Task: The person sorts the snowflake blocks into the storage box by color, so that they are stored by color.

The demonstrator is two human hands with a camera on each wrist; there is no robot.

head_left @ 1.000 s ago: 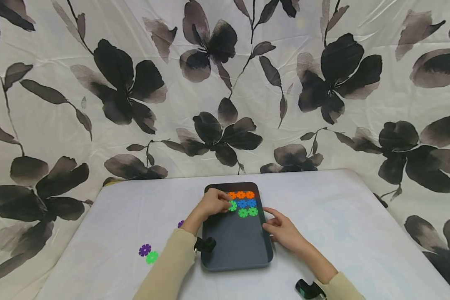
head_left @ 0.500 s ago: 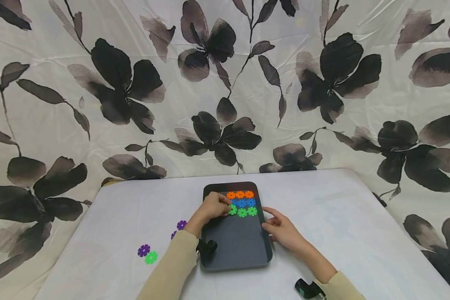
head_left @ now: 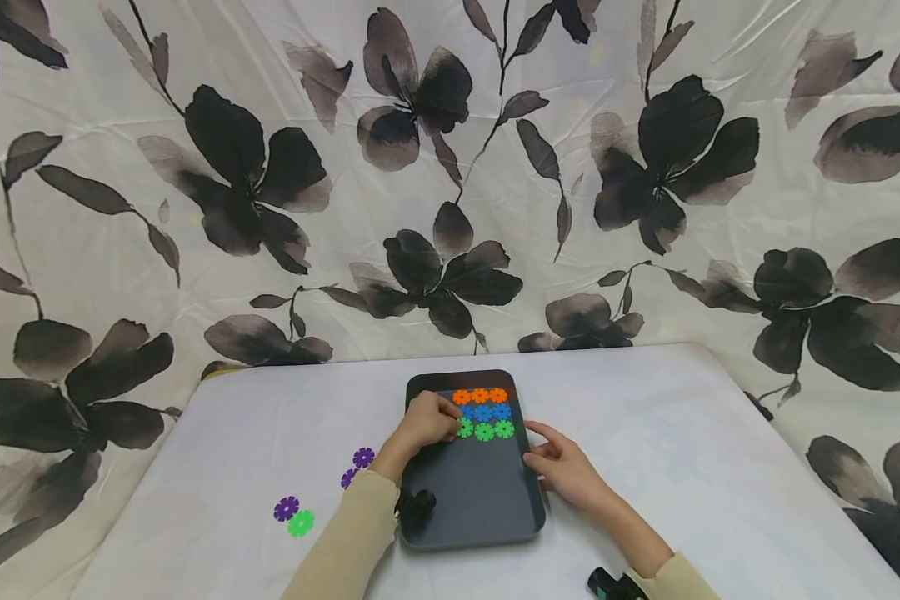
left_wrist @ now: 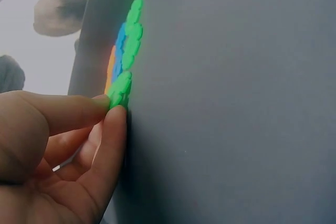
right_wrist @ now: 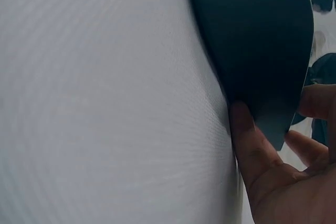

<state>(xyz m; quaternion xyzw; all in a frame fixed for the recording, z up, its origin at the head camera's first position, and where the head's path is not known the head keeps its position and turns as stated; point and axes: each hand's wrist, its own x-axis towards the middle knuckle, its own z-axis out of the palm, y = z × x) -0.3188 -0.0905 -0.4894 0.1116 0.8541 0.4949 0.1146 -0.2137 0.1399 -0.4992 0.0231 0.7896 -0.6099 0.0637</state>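
Observation:
In the head view my left hand point(head_left: 429, 422) reaches over the dark grey tray point(head_left: 480, 500). Between thumb and fingertips it pinches a green notched plastic disc point(left_wrist: 121, 87), a snowflake-shaped piece, at the left end of a green row. Two more green discs point(head_left: 493, 430) lie to its right in the tray. Behind them run a row of blue discs point(head_left: 483, 413) and a row of orange discs point(head_left: 480, 396). My right hand point(head_left: 566, 473) touches the tray's right side, its fingers point(right_wrist: 252, 140) against the outer wall and rim without curling round it.
Left of the tray, on the white tabletop point(head_left: 270, 425), lie a purple disc point(head_left: 287, 508) beside a green disc point(head_left: 301, 523). Two purple discs point(head_left: 363, 457) lie nearer the left forearm, one partly covered by the sleeve. A floral cloth point(head_left: 450, 167) hangs behind the table.
My left hand has brought the green disc slightly toward the tray's front, from over the blue row into line with the other green ones. The right hand stays at the tray's side.

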